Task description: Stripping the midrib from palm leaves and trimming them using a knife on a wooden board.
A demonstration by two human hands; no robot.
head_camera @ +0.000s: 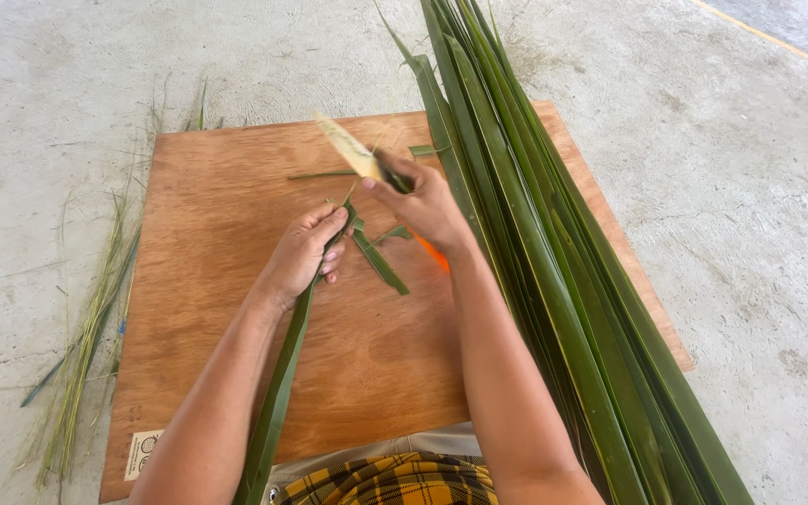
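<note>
A: While the left hand (306,254) is closing round the long green leaf strip (278,393), where is that strip lying?

B: It is running from the near edge of the wooden board (226,215) up to the board's middle, fingers curled shut on its upper end. Item two: the right hand (423,201) is gripping a knife (353,150), pale blade pointing toward the far edge, orange handle end (432,254) showing under the wrist. Fist closed on it.

A: And what is looking finished?

B: Judging by the scene, little. One short cut piece (381,264) is lying at the board's centre, touching the held strip; thin trimmings (324,174) are resting nearer the far edge. Item five: a thick bundle of uncut leaves (554,281) is lying along the right edge, overhanging far and near sides.

A: So most is remaining?

B: It seems so; the bundle is looking untouched. Pale stripped ribs (86,346) are lying on the concrete floor (750,187) beyond the left edge
</note>
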